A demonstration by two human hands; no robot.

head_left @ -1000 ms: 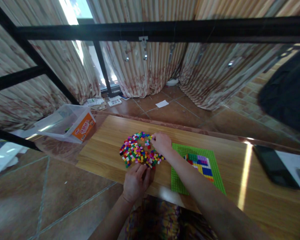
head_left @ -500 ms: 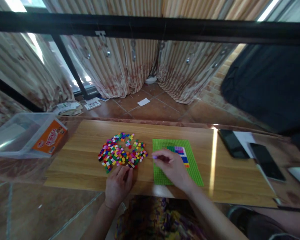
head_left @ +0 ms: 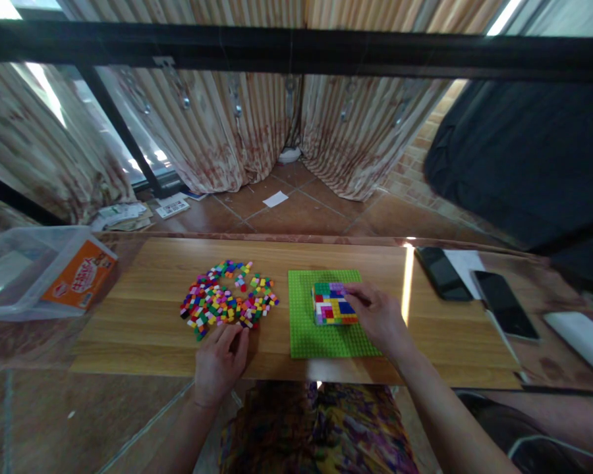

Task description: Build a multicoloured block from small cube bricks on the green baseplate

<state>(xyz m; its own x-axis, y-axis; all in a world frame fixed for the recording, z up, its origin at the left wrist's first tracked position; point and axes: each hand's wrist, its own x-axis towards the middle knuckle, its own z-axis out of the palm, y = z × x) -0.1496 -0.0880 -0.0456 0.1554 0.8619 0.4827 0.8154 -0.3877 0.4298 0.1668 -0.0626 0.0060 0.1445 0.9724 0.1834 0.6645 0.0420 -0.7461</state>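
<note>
Over the right part of the green baseplate, my right hand is closed in a pinch at the upper right of a multicoloured brick block. A small purple brick shows at its fingertips, against the block's top. The block's right end is hidden behind the fingers. To the left, a loose pile of small coloured toy bricks lies spread on the wooden board. My left hand rests at the pile's near edge, fingers curled together by a few dark bricks. What they pinch, if anything, is too small to make out.
A clear plastic bin with an orange label stands at the far left. Two dark phones and white paper lie to the right on the wooden board. A black rail crosses beyond, before curtains.
My right hand has moved right, from the baseplate's left side to the brick block, with the purple brick. The block's left part is uncovered. My left hand stays by the pile; the view has shifted.
</note>
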